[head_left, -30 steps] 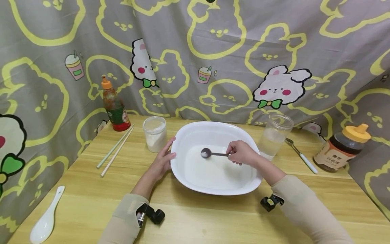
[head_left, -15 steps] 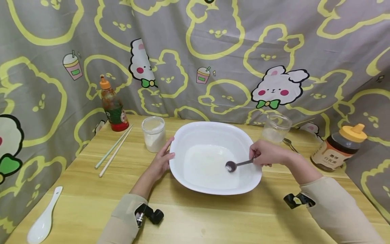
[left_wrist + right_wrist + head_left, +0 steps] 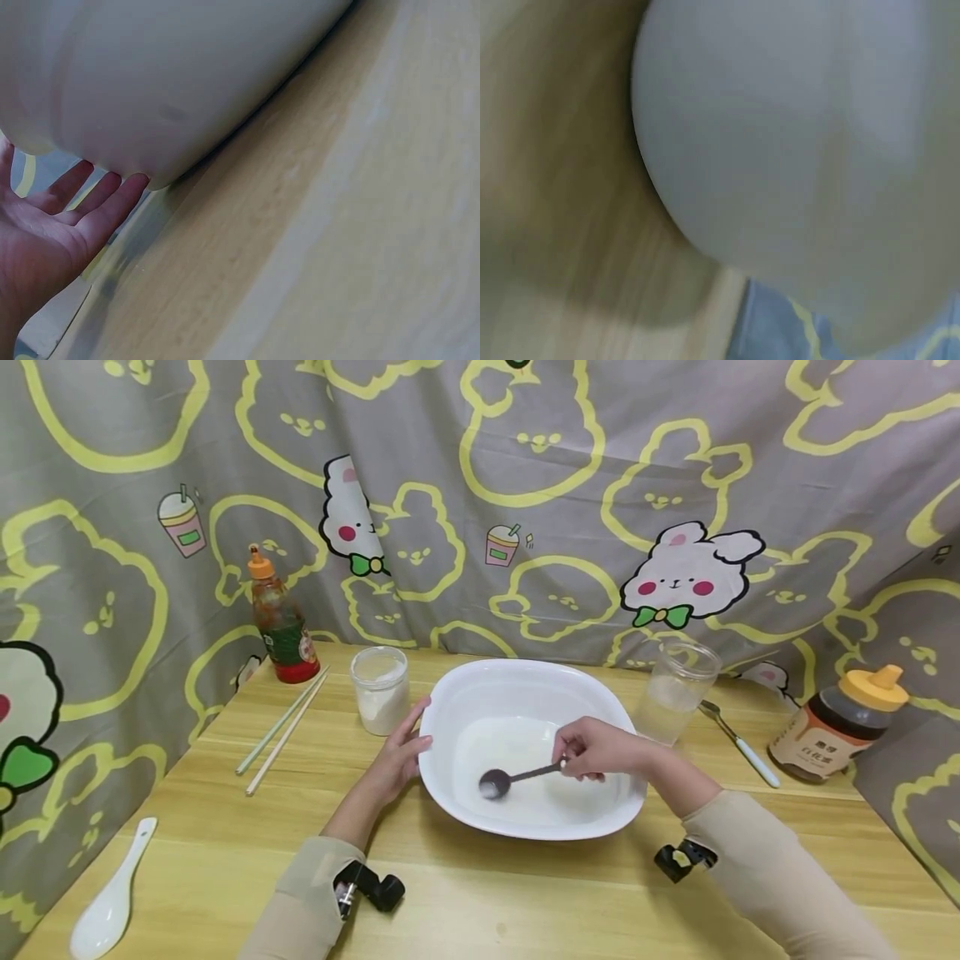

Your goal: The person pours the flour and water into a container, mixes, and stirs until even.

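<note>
A large white bowl (image 3: 609,702) with a thin layer of white liquid stands mid-table. My right hand (image 3: 596,750) pinches the handle of a small metal spoon (image 3: 504,780) whose scoop dips into the liquid at the bowl's front left. My left hand (image 3: 397,758) rests with straight fingers against the bowl's left outer wall (image 3: 150,82); the left wrist view shows its fingers (image 3: 82,206) under the rim. The right wrist view shows only the blurred bowl wall (image 3: 802,150) above the table.
A jar of white powder (image 3: 381,689) and a sauce bottle (image 3: 281,622) stand at the back left, with chopsticks (image 3: 283,731) beside them. A glass of water (image 3: 675,693), a white-handled spoon (image 3: 738,743) and a honey bottle (image 3: 840,727) sit to the right. A white ceramic spoon (image 3: 112,902) lies front left.
My right hand has swept the spoon around inside the bowl: from the middle, to the right side, then back to the front left. The left hand has stayed on the bowl.
</note>
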Motion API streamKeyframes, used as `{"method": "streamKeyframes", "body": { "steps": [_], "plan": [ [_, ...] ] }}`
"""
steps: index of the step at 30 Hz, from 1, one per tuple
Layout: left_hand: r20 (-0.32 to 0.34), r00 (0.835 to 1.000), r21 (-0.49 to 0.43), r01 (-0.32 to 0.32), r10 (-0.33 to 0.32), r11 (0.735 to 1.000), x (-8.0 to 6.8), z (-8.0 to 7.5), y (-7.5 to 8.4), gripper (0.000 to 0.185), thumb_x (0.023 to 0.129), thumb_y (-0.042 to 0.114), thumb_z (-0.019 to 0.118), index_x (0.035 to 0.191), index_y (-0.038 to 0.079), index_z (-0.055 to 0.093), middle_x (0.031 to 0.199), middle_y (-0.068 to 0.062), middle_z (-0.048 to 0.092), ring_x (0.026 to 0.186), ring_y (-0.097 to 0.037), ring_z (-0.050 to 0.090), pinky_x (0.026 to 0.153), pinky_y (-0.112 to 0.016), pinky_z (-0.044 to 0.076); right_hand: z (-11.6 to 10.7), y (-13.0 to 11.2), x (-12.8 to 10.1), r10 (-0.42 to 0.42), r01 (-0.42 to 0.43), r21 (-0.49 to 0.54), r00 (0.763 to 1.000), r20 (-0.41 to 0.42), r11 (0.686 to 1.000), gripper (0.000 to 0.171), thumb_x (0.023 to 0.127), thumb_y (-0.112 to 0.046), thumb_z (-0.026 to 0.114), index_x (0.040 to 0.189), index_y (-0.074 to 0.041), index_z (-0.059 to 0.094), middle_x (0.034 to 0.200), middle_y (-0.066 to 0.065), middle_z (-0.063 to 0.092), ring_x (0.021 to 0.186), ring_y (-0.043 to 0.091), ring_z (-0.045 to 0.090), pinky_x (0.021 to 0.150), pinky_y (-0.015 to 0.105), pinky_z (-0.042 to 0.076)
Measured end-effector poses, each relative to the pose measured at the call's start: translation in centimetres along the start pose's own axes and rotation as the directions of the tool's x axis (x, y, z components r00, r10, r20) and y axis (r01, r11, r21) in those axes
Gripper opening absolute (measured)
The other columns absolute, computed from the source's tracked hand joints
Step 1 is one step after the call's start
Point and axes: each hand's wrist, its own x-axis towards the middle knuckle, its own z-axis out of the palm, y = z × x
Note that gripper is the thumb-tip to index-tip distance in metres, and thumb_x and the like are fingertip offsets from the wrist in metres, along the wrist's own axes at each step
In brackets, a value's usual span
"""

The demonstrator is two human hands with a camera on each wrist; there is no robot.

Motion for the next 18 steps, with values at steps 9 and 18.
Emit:
{"method": "streamKeyframes", "body": {
  "steps": [9,18],
  "plan": [
    [0.004,1.000,-0.002,-0.006,0.006,1.000,0.0,0.1,0.2,0.069,0.079,0.013,0.050,0.138,0.025,0.018,0.132,-0.022,0.027,0.108,-0.040,0.039,0.076,-0.043,0.044,-0.2,0.4,1.4,0.135,-0.143,-0.007,0.948,-0.289,0.990,0.009,0.069,0.005,0.054,0.078,0.003,0.056,0.051,0.005,0.050,0.041,0.013,0.041,0.036,0.023,0.034],
    [0.003,1.000,0.002,-0.001,0.001,1.000,-0.1,0.2,0.3,0.068,0.080,0.012,0.050,0.139,0.025,0.018,0.132,-0.023,0.027,0.108,-0.041,0.038,0.076,-0.044,0.044,-2.8,1.3,-1.7,0.194,-0.241,-0.131,0.935,-0.297,0.962,0.008,0.068,0.003,0.053,0.075,0.001,0.056,0.052,0.004,0.049,0.043,0.012,0.039,0.037,0.023,0.032]
  ]
}}
